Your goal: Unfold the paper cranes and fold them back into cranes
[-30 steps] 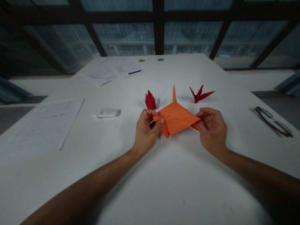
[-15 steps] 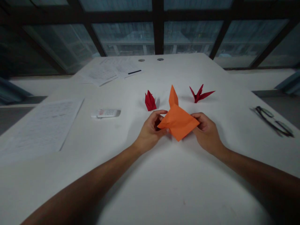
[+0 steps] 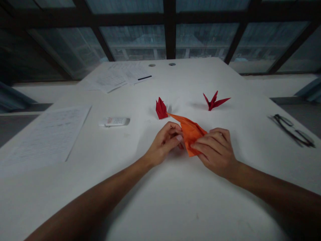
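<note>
Has the orange paper point(image 3: 189, 130) pinched in closed fingers of the right hand point(image 3: 218, 154), beside loosely curled fingers of the left hand point(image 3: 164, 142), with hold unclear, and could crumple it by squeezing too hard

The person's slim forearms point(image 3: 112, 186) are bare.

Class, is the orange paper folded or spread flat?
Folded: the orange paper shows layers and a narrow point, gripped by the right hand.

Looks like office or study: white desk point(image 3: 160, 201), papers point(image 3: 47, 134) on desk's left side, holes point(image 3: 151, 65) near desk's far edge, windows point(image 3: 132, 40) behind desk.
</note>
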Demonstrator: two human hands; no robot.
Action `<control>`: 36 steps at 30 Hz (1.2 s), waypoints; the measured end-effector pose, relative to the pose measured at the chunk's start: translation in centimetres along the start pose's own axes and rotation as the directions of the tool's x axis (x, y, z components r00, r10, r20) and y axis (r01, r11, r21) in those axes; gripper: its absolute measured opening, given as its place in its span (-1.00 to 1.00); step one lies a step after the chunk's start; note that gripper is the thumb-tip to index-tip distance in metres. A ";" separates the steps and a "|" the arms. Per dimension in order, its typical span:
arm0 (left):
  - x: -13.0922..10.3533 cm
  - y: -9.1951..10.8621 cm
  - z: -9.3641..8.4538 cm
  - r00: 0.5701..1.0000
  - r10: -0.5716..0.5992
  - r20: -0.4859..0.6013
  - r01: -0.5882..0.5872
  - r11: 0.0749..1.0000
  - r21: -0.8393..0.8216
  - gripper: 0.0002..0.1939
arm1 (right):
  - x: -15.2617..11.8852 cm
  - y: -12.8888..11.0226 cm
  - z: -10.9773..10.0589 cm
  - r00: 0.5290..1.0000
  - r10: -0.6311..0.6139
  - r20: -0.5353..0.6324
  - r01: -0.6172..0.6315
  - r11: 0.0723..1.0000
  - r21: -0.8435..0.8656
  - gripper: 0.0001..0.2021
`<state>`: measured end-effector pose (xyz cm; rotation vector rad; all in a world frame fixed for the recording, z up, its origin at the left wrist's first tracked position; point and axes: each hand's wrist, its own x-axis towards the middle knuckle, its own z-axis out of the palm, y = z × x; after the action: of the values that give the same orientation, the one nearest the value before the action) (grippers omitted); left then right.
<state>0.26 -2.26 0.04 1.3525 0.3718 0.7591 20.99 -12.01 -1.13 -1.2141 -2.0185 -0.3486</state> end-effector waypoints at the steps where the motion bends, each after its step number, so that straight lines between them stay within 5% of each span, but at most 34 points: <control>1: 0.1 0.1 -0.1 1.000 -0.004 0.000 0.004 0.999 -0.035 -0.69 | 0.1 -0.1 0.0 0.999 -0.025 0.022 0.025 1.000 -0.017 -0.68; 7: 0.7 -0.3 -0.2 0.982 -0.105 -0.159 0.112 0.993 0.035 -0.51 | 0.4 -0.4 -0.1 0.976 -0.172 0.134 0.139 0.964 0.228 -0.67; 10: 0.8 -0.4 -0.6 0.972 -0.091 -0.217 0.100 0.994 0.031 -0.56 | 0.3 -0.2 0.0 1.000 0.018 -0.019 -0.013 0.968 0.252 -0.63; 12: 0.9 -0.4 -0.9 0.974 -0.074 -0.213 0.083 0.996 0.032 -0.59 | 0.4 0.1 0.2 0.974 0.216 -0.067 -0.191 0.946 0.262 -0.63; 17: 0.7 -0.5 -1.0 0.992 -0.029 -0.127 0.048 0.988 0.147 -0.75 | 0.9 0.1 0.6 0.839 0.509 0.194 -0.542 0.744 0.391 -0.62; 24: 0.5 -0.7 -0.7 0.990 0.011 -0.139 0.034 0.947 0.320 -0.81 | 1.1 0.2 0.8 0.764 0.574 0.293 -0.628 0.559 0.542 -0.68; 27: 0.5 -0.5 -0.6 0.984 0.049 -0.174 0.030 0.903 0.430 -0.82 | 1.0 0.3 0.9 0.778 0.587 0.223 -0.589 0.558 0.584 -0.74; 32: 0.1 0.1 0.2 0.989 0.018 -0.149 0.075 0.800 0.595 -0.67 | 1.0 0.0 0.5 0.887 0.446 0.122 -0.447 0.759 0.473 -0.82; 36: 0.1 0.5 1.0 0.984 0.056 -0.170 0.085 0.691 0.718 -0.50 | 0.9 -0.3 0.4 0.939 0.333 0.089 -0.333 0.810 0.483 -0.78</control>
<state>0.86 -2.89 0.73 2.0300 0.9005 0.7501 20.35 -11.36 -0.74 -1.1964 -1.6957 0.3285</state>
